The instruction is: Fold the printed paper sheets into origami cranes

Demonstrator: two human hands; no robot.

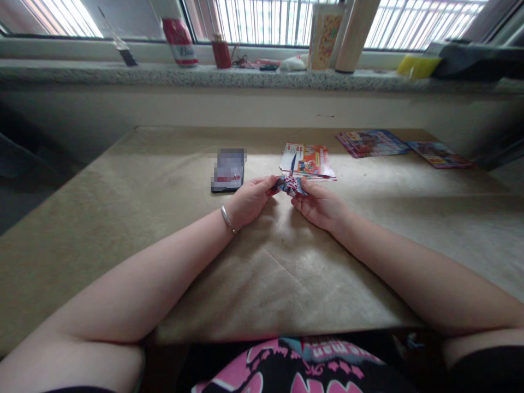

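Observation:
Between my two hands is a small folded paper figure, patterned in red, white and blue, with a thin dark point sticking up from it. My left hand pinches its left side between thumb and fingers. On the opposite side, my right hand grips the right edge, thumb on top and fingers curled below. The figure is held just above the table. Right behind it lies a stack of printed orange and white sheets. A phone with a blurred screen rests beyond my left hand.
A cloth-covered table spreads beneath my arms. Colourful printed booklets lie at the back right, with another pile beside them. On the stone windowsill stand a red can, a red container and a patterned carton.

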